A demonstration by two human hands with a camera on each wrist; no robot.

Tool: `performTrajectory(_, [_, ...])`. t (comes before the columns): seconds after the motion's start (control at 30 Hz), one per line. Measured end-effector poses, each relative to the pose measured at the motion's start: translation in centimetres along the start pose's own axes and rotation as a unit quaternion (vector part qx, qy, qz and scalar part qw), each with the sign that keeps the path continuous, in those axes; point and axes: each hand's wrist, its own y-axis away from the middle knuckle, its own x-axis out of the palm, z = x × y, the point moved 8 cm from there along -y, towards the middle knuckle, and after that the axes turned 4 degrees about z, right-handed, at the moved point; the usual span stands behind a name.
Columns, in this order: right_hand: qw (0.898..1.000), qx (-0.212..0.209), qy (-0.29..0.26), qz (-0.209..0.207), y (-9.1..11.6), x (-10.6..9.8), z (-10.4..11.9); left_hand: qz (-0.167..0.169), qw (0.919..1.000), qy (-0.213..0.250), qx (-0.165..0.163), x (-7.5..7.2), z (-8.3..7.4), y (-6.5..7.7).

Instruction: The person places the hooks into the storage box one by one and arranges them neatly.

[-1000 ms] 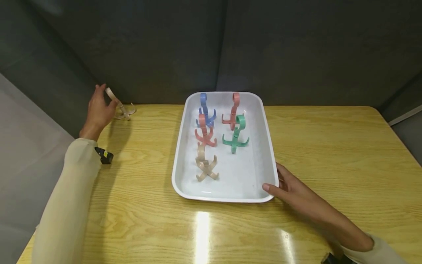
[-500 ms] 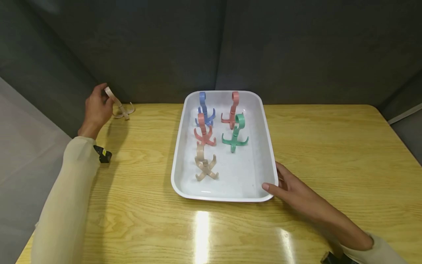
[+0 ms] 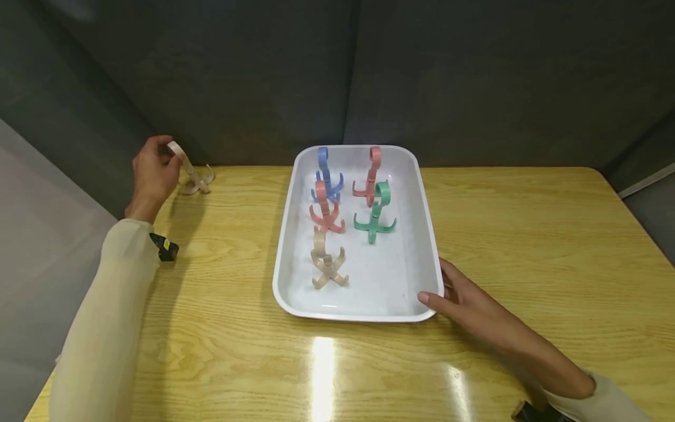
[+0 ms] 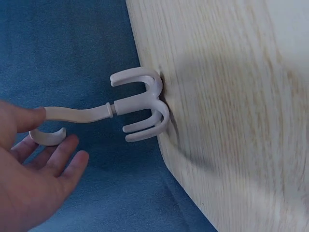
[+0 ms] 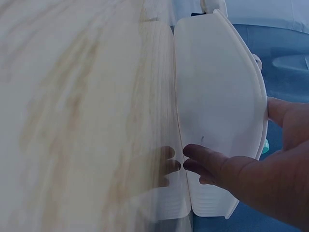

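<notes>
At the table's far left, my left hand (image 3: 153,180) pinches the curved upper end of a cream four-pronged hanging hook (image 3: 196,180). Its prongs stand on the wood near the back edge. The left wrist view shows the thumb on the stem of this hook (image 4: 135,102) and the fingers around its curl. My right hand (image 3: 469,308) grips the near right corner of a white tray (image 3: 379,290), thumb over the rim. From the right wrist view, the other fingers press against the tray's outer wall (image 5: 217,92).
Inside the tray stand a blue hook (image 3: 326,181), two pink hooks, one being the front pink hook (image 3: 327,218), a green hook (image 3: 375,223) and a cream hook (image 3: 330,271). A dark curtain (image 3: 337,76) hangs behind the wooden table (image 3: 232,316).
My left fingers have closed in around the top of the cream hook, and that hand has shifted slightly left. The right hand keeps its hold on the tray.
</notes>
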Motion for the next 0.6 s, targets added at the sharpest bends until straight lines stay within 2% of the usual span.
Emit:
performTrajectory(0.17, [1.000, 0.001, 0.005, -0.001, 0.0, -0.1, 0.1, -0.020, 0.9997, 0.002, 0.016, -0.5, -0.6, 0.3])
performTrajectory(0.37, [1.000, 0.003, 0.014, -0.006, -0.1, -0.2, 0.1, -0.045, 0.9980, 0.010, 0.043, -1.3, -2.0, 0.9])
performTrajectory(0.5, [1.000, 0.005, 0.014, -0.006, -0.2, -0.2, 0.1, -0.051, 0.9965, 0.019, 0.063, -1.6, -3.6, 1.3])
performTrajectory(0.6, [1.000, 0.005, 0.015, -0.008, -0.3, -0.2, 0.1, -0.054, 0.9944, 0.026, 0.087, -1.8, -5.4, 1.9])
